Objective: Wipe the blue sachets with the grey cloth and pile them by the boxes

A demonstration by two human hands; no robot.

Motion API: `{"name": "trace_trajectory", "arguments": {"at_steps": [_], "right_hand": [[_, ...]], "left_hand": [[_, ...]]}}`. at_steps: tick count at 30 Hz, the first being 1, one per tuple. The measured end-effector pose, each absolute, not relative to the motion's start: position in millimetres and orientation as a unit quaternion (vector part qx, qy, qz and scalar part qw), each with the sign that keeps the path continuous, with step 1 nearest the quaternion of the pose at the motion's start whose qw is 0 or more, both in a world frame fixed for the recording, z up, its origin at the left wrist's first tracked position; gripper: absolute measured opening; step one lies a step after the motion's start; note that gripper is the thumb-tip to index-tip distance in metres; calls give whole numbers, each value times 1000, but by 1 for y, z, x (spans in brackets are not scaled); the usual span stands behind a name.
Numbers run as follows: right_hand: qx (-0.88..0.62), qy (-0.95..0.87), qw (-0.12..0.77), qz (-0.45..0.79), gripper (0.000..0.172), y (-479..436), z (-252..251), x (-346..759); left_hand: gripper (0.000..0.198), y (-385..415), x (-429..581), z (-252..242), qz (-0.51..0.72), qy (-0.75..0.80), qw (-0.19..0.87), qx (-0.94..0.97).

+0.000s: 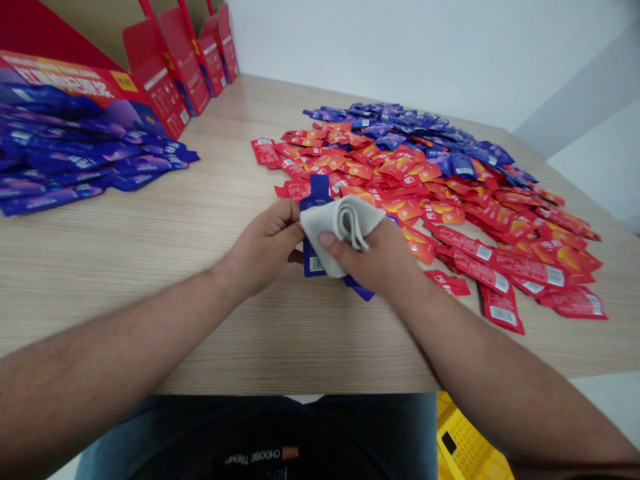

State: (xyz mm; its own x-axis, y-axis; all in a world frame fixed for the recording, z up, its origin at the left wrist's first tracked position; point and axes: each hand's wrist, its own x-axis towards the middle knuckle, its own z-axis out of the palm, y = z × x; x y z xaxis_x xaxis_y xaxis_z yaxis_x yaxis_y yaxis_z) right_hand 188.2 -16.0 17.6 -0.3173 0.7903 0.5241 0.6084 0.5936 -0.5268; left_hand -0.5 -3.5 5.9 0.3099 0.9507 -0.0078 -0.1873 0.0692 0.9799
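Observation:
My left hand point(263, 247) is closed on the edge of a blue sachet point(317, 193) held upright over the table. A folded pale grey cloth point(340, 223) is pressed against the sachet's front by my right hand point(373, 257), thumb on the cloth and fingers curled round it. A second blue sachet point(361, 290) pokes out under my right hand. Just beyond lies a wide spread of red sachets point(450, 200) with blue sachets point(425, 130) along its far side.
A stack of blue sachets point(65, 160) lies at the left beside red display cartons point(170, 73) standing at the back left. The wooden table point(150, 240) ends at a white wall. A yellow crate point(470, 447) sits below the table's near edge.

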Motion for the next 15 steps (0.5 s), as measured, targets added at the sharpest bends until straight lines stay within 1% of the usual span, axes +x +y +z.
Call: {"name": "trace_trajectory", "arguments": {"at_steps": [3, 6, 7, 11, 12, 15], "right_hand": [[-380, -852, 346, 95, 17, -20, 15, 185], [-416, -832, 359, 77, 18, -20, 14, 185], [-423, -829, 359, 75, 18, -20, 14, 185], [-397, -861, 305, 87, 17, -20, 16, 186], [-408, -854, 313, 83, 18, -19, 17, 188], [-461, -799, 379, 70, 21, -15, 19, 192]], "left_hand": [[19, -2, 1, 10, 488, 379, 637, 462], [15, -2, 1, 13, 482, 382, 650, 447], [15, -2, 1, 13, 481, 385, 647, 450], [15, -1, 0, 12, 491, 395, 609, 481], [14, -1, 0, 12, 491, 393, 608, 485], [14, 1, -2, 16, 496, 387, 621, 468]]}}
